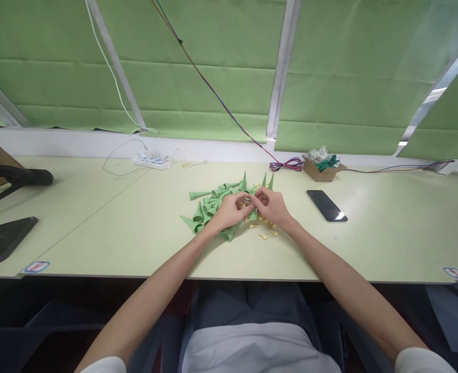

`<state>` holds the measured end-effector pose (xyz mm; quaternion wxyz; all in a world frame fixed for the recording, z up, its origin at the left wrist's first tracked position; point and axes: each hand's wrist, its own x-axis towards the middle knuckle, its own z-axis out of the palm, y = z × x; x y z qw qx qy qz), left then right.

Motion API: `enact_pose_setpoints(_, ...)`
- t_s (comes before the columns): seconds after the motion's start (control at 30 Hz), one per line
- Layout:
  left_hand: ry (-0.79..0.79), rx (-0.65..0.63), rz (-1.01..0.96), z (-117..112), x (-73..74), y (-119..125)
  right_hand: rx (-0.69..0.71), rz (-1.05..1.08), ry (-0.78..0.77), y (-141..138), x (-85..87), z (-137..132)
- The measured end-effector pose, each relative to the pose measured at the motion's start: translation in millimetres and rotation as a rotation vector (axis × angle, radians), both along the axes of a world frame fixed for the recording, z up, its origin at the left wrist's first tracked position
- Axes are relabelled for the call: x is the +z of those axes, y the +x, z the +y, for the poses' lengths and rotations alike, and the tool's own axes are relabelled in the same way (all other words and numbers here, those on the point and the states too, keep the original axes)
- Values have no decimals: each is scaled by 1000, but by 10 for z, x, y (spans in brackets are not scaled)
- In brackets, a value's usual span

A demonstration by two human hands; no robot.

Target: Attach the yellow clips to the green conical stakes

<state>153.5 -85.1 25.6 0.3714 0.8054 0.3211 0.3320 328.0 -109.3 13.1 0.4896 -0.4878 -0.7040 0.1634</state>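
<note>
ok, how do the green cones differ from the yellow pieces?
Size: the green cones are much larger than the yellow pieces.
Shape: the cones taper, several showing a hollow wide end; the nearer yellow pieces have a blocky head and thin stem.
Pose: a few cones point upward, while the nearer yellow pieces lie flat.
Shared: both sit loose on the table.

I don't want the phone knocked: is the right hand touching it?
Apart. The head view shows a strip of pale tabletop between the right hand and the phone.
</note>
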Motion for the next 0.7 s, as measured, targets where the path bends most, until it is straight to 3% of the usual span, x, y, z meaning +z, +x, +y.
enact_pose_setpoints(0.4, 89, -2, 77, -1, 6, 16, 27, -30, -16, 8, 7, -5)
enact_pose_setpoints(0.53, 126, 108, 84, 34, 0, 16, 15, -31, -23, 70, 26, 23)
enact_pose_setpoints(0.7, 140, 244, 25, 80, -4, 2, -45, -240, 29, 175, 28, 80)
